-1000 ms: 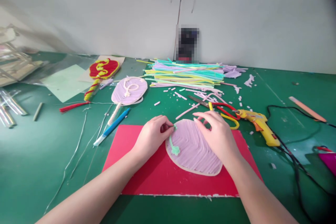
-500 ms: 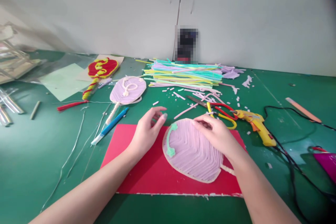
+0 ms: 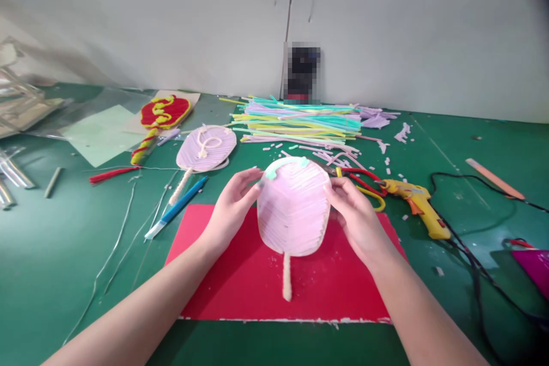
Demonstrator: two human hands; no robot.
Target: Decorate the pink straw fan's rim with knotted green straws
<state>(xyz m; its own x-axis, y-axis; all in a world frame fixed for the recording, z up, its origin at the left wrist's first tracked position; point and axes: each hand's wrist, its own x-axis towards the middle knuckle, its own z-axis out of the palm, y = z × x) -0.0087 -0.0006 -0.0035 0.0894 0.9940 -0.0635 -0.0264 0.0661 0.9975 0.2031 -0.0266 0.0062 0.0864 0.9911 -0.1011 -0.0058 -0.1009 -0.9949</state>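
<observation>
A lilac hand fan [image 3: 294,211], covered in slanting pipe-cleaner rows, is raised and tilted above a red board [image 3: 223,286]. Its pale handle points down toward me, and a mint-green curved strip [image 3: 281,166] with flower-like ends runs along its top left rim. My left hand [image 3: 235,203] pinches the fan's upper left edge between thumb and fingers. On the opposite edge, my right hand [image 3: 355,211] is closed, its thumb on the front face and its other fingers partly hidden behind.
Beyond the board lie bundled pastel pipe cleaners [image 3: 300,120], cut scraps, scissors [image 3: 373,197] and a yellow glue gun [image 3: 418,203] with a black cable. On the left are another lilac fan [image 3: 206,154], a red-and-yellow fan [image 3: 165,111] and a blue pen-like tool [image 3: 180,206].
The fan has turned from lying sideways to handle-down and is lifted off the board. My left hand has come onto its left edge; my right hand has moved to its right edge.
</observation>
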